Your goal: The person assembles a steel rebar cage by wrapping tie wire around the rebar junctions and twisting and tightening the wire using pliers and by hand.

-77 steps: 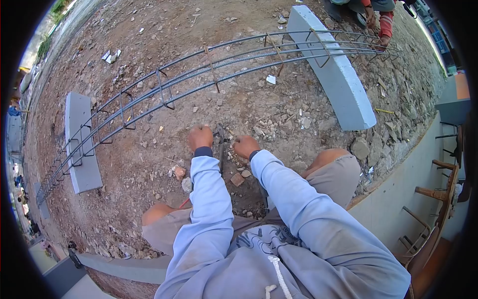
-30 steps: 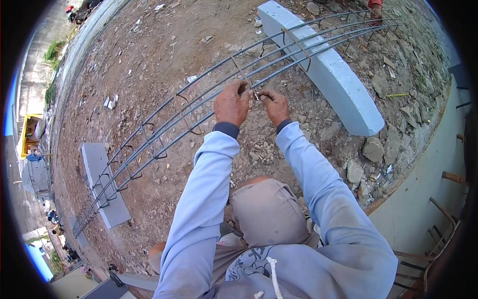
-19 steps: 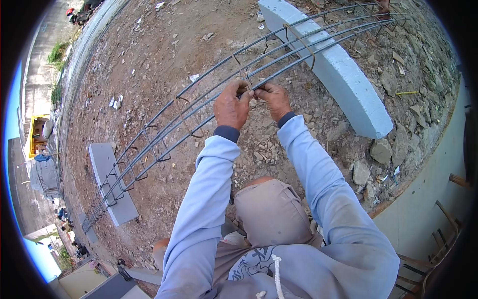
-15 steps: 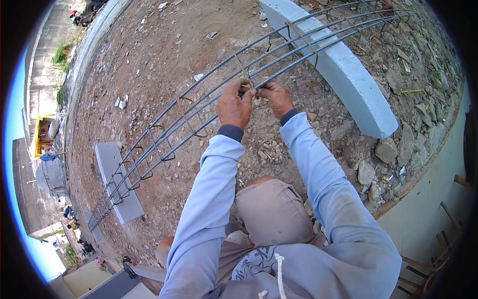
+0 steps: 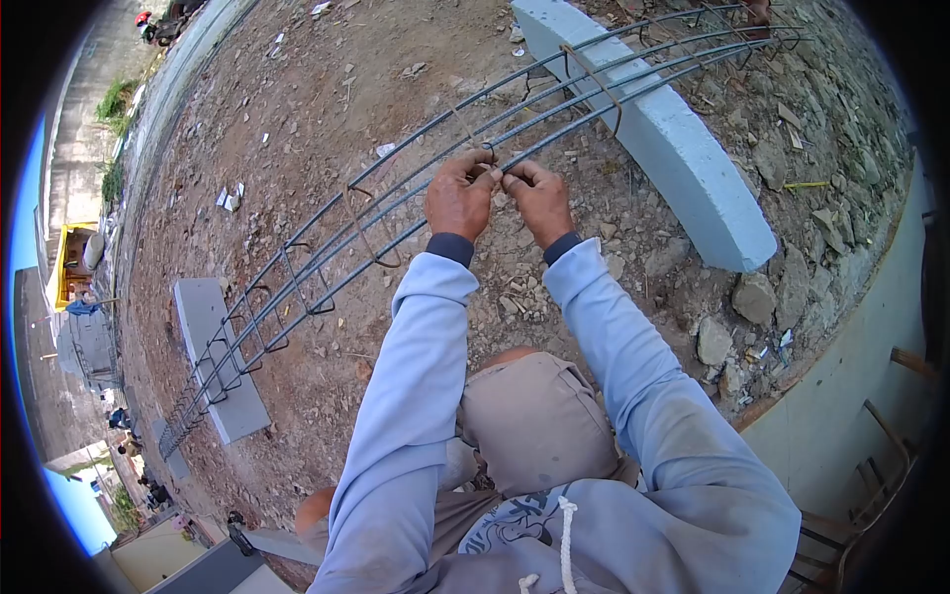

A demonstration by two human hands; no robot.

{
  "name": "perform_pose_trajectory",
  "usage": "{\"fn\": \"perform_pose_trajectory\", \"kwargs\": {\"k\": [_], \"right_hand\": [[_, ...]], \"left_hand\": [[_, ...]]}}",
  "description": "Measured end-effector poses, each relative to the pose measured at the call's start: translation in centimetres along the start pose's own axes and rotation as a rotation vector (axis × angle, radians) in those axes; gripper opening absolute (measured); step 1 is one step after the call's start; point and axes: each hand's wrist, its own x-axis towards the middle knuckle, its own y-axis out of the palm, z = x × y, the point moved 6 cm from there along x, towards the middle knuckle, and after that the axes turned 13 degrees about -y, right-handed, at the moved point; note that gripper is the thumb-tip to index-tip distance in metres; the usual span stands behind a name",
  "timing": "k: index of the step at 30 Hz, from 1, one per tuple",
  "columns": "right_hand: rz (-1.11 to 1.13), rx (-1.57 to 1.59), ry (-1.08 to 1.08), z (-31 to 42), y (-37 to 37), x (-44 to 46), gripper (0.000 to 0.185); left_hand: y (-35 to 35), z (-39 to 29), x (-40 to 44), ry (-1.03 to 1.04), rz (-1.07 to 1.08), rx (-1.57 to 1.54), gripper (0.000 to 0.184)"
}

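Note:
A long rebar cage [image 5: 435, 170] of steel bars with bent stirrups runs diagonally from lower left to upper right. My left hand [image 5: 458, 203] is closed at its near bars, thumb and fingers pinching a thin dark tie wire [image 5: 490, 147] that loops up above the fingertips. Just right of it, my right hand [image 5: 540, 206] is closed too, its fingertips pressed together against the nearest bar. What those right fingers pinch is too small to make out. A rusty stirrup [image 5: 356, 213] hangs around the bars left of my hands, and another stirrup [image 5: 594, 79] sits to the right.
Under the cage's right part lies a pale concrete block [image 5: 683, 163]; a grey block [image 5: 223, 361] supports its left part. Rubble and stones [image 5: 714, 342] cover the dirt near a wall [image 5: 841, 396]. Another person's hand [image 5: 757, 15] is at the cage's far right end.
My hands have shifted slightly apart at the fingertips, the right one turning more upright. The wire between them shows less now. The whole view has moved a little.

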Motion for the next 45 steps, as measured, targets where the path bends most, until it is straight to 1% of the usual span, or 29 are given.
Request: {"fn": "perform_pose_trajectory", "kwargs": {"k": [3,7,10,13,16,19,20,23,26,28,29,32,35,36,39,43,45], "right_hand": [[0.009,0.021,-0.034,0.1,0.3,-0.3,0.015],[0.006,-0.257,-0.138,1.8,-0.2,0.0,0.018],[0.01,-0.485,-0.194,2.6,0.0,0.1,0.021],[-0.026,-0.68,-0.295,3.4,0.5,-0.5,0.018],[-0.023,-0.747,-0.264,3.4,0.9,-0.6,0.017],[-0.015,-0.763,-0.25,3.7,0.8,-0.7,0.017],[-0.042,-0.761,-0.268,3.9,0.7,-0.8,0.016],[-0.092,-0.756,-0.311,4.1,0.8,-0.9,0.013],[-0.099,-0.758,-0.316,4.0,0.8,-0.9,0.013],[-0.107,-0.751,-0.318,3.9,0.8,-1.0,0.012],[-0.085,-0.771,-0.319,3.9,0.9,-1.0,0.014],[-0.018,-0.805,-0.314,3.7,1.0,-0.8,0.017],[0.035,-0.813,-0.298,4.4,0.7,-0.6,0.017],[0.06,-0.83,-0.303,4.7,0.7,-0.5,0.017],[0.17,-0.851,-0.293,5.1,0.6,0.1,0.019],[0.267,-0.903,-0.253,5.4,0.7,1.1,0.022],[0.31,-0.941,-0.141,5.6,0.7,1.4,0.024]], "left_hand": [[0.1,0.5,0.4,-0.045,0.027,-0.021,0.024],[0.2,0.8,0.5,-0.08,0.058,-0.097,0.024],[0.0,0.8,0.7,-0.014,0.084,-0.114,0.023],[0.1,1.6,1.0,0.066,0.143,-0.163,0.024],[0.3,2.4,2.0,0.104,0.296,-0.217,0.026],[0.3,2.8,3.0,-0.065,0.512,-0.273,0.03],[0.2,2.4,3.1,-0.075,0.537,-0.32,0.036],[0.2,2.3,3.4,-0.183,0.505,-0.31,0.041],[0.7,2.1,3.3,-0.174,0.507,-0.321,0.042],[0.4,1.2,3.0,-0.103,0.548,-0.198,0.036],[0.2,0.7,2.8,-0.066,0.566,-0.136,0.034],[0.1,0.6,1.7,0.06,0.526,-0.231,0.032],[0.0,1.1,1.3,0.093,0.339,-0.067,0.036],[-0.5,0.4,0.9,0.101,0.285,0.055,0.043],[-1.1,-0.8,0.6,0.119,0.275,0.166,0.046],[-1.0,-0.4,0.7,0.185,0.277,0.163,0.044],[-0.8,-0.4,0.7,0.182,0.266,0.194,0.044]]}}
